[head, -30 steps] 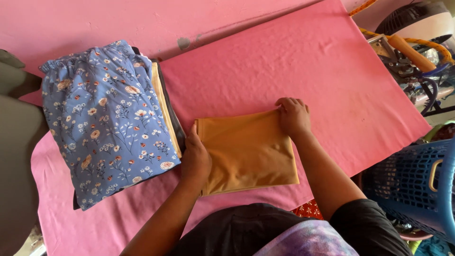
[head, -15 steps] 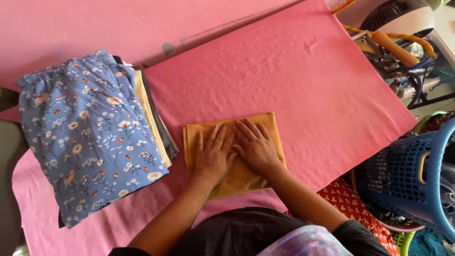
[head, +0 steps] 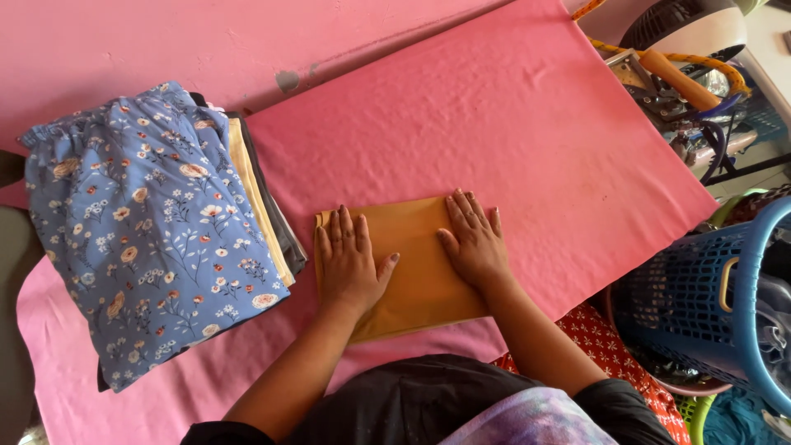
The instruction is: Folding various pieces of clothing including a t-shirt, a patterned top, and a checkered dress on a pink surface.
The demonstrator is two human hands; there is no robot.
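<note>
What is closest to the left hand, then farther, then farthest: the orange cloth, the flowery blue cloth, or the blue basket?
Seen from the head camera:
1. Orange cloth: right under the left hand, which lies flat on it.
2. Flowery blue cloth: on top of the folded pile, to the left.
3. Blue basket: far off to the right, past the right hand.

Both hands, left hand and right hand, press flat on a folded mustard cloth beside a floral-topped clothes stack.

hands on folded cloth — clothes stack left, basket right
</note>
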